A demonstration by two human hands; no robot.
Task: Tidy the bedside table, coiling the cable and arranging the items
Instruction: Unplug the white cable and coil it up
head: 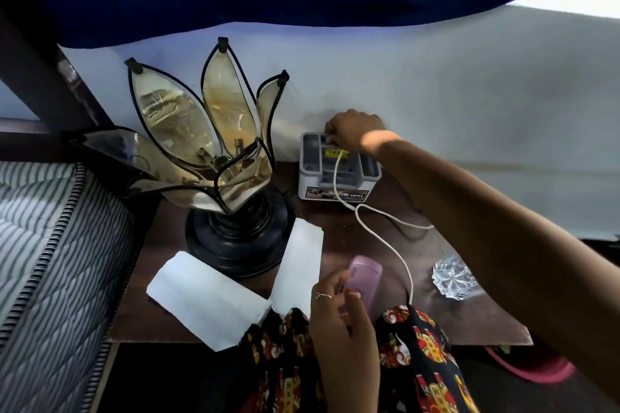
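Nearest, at lower centre, the left hand (339, 305) grips a pink device (364, 282) on the table (469, 322). Upward, the white cable (379, 231) trails uncoiled to the grey organizer (339, 168) — the right hand (355, 131) grasps its end there; tugging risks tipping the organizer.

White cable (382, 238), lilac device (367, 278)

Bare surface (369, 238) is left mid-table, though crossed by the cable (385, 241); the left is blocked by the lamp (235, 211).
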